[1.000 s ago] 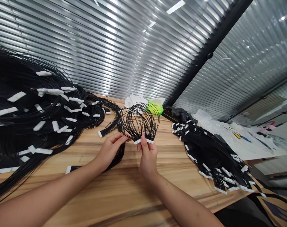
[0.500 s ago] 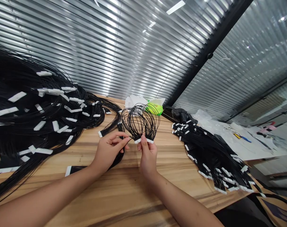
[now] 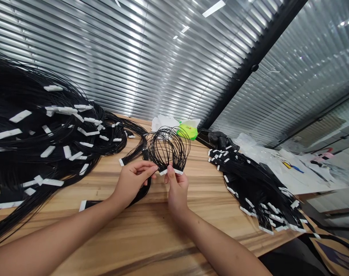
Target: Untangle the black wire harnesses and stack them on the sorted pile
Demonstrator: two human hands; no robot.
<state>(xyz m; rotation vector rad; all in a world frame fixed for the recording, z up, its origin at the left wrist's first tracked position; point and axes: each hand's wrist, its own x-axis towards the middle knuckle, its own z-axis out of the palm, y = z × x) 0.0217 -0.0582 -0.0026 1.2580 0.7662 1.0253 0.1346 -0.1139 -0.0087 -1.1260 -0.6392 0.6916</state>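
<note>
My right hand (image 3: 177, 191) pinches the white connectors (image 3: 179, 172) of a black wire harness (image 3: 160, 147), thumb on top. Its thin wires arch up from the connectors in a round loop above the fingers. Just to the left, my left hand (image 3: 134, 178) has thumb and forefinger pressed together on a black wire at the harness's left side, close to the connector end. The exact grip on that wire is too small to see clearly. Beneath the left wrist, another harness with a white connector (image 3: 83, 206) lies on the wooden table (image 3: 140, 245), partly covered by the forearm.
A large heap of black wire harnesses (image 3: 59, 130) with white connectors fills the left side. Another pile (image 3: 255, 188) lies at the right. Behind my hands are a green packet (image 3: 187, 131) and white tissue (image 3: 160, 122). Plastic bags (image 3: 249, 145) lie further right, before window blinds.
Both hands and the looped harness have shifted slightly left. The wire loop has narrowed a little, and the left fingers still pinch at its left side.
</note>
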